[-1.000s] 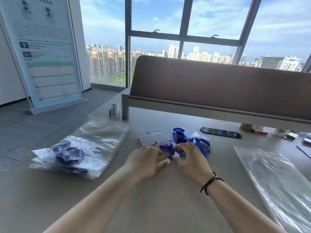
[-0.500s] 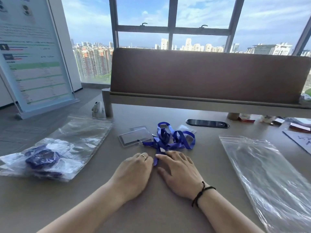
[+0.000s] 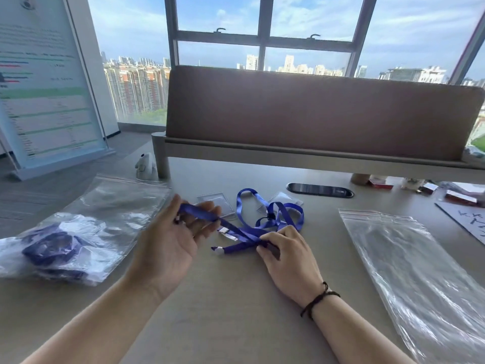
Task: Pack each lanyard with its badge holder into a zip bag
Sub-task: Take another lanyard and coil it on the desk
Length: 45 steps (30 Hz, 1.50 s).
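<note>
Far to the left of the left hand [image 3: 168,243], a filled zip bag [image 3: 78,232] lies on the worktop [image 3: 231,311], with dark blue lanyards bundled inside its near end. The left hand is raised palm-up, its fingers curled loosely around one end of the blue lanyard [image 3: 262,222], whose strap runs across the fingertips and thumb. Just beyond that hand's fingertips a clear badge holder [image 3: 215,206] lies flat on the worktop. From the left hand the strap slopes down and to the right into the right hand [image 3: 288,258], which rests on the worktop and pinches the strap between thumb and curled fingers. A short tail with a white tip sticks out to the left of this pinch, and loose loops of the lanyard lie on the worktop just beyond the right hand. A second clear holder [image 3: 283,203] shows partly under those loops. A black cord bracelet [image 3: 319,298] circles the right wrist. Well to the right of the right hand lies an empty zip bag [image 3: 420,279], flat on the worktop.
</note>
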Motion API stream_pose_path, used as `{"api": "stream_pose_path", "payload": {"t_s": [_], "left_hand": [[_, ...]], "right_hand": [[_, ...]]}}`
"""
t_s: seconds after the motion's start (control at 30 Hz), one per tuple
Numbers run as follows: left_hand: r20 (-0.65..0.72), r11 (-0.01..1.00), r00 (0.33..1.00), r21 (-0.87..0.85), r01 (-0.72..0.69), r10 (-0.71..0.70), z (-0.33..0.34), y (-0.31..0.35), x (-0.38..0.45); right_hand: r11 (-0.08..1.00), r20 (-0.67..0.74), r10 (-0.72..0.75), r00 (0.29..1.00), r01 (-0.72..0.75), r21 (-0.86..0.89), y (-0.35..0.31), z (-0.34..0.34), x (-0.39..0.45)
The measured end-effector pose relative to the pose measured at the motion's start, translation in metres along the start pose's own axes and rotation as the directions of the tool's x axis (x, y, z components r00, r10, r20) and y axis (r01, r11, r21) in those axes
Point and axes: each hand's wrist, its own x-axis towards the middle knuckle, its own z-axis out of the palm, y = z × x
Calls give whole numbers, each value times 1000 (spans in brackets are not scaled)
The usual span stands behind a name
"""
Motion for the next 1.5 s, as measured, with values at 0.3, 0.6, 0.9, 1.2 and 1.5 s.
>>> {"api": "stream_pose_path", "payload": {"t_s": [0.3, 0.6, 0.9, 1.2, 1.5], "left_hand": [[-59, 939, 996, 341, -39, 63, -16, 5, 9], [183, 708, 958, 645, -285, 219, -6, -18, -2], [462, 457, 887, 792, -404, -15, 0, -19, -20], [70, 818, 997, 573, -50, 12, -4, -15, -6], [-57, 984, 997, 166, 57, -49, -12, 6, 8]], "right_hand": [[962, -91, 37, 995, -11, 273, -31, -25, 5], [533, 112, 110, 988, -154, 832, -90, -77, 10], [399, 274, -19, 962, -244, 884, -100, -68, -4], [626, 212, -58, 975, -130, 769, -76, -50, 1], [984, 461, -162, 872, 107, 144, -57, -25, -8]]}}
